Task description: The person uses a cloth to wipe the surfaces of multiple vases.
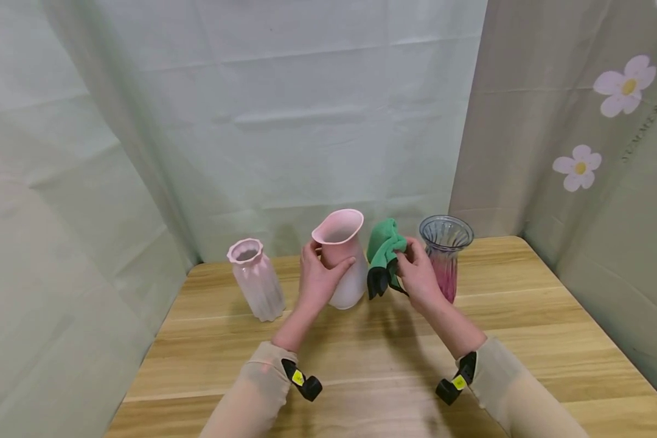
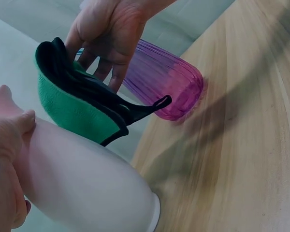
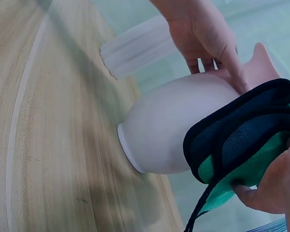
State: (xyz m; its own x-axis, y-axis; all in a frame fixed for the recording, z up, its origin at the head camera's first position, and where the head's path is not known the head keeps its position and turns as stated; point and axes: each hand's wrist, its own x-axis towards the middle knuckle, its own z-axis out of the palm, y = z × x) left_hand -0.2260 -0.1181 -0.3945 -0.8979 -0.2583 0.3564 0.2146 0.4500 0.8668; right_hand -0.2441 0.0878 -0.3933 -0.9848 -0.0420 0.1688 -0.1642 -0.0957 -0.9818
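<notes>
A smooth pink-and-white vase (image 1: 348,286) with a flared lip stands on the table, tilted in the head view. My left hand (image 1: 319,277) grips it round the neck, thumb across the front. In my right hand (image 1: 418,272) is a folded green cloth (image 1: 384,243) with black edging and a hanging loop, pinched between thumb and fingers. The cloth hangs just right of the vase. From the right wrist view, the cloth (image 3: 241,140) overlaps part of the vase (image 3: 159,125); whether they touch I cannot tell.
A ribbed pale pink vase (image 1: 260,286) stands to the left. Behind my right hand is a fluted glass vase (image 1: 446,243), blue-grey at the rim and magenta below. The wooden table (image 1: 361,365) ends at hanging curtains (image 1: 317,121) at back and sides.
</notes>
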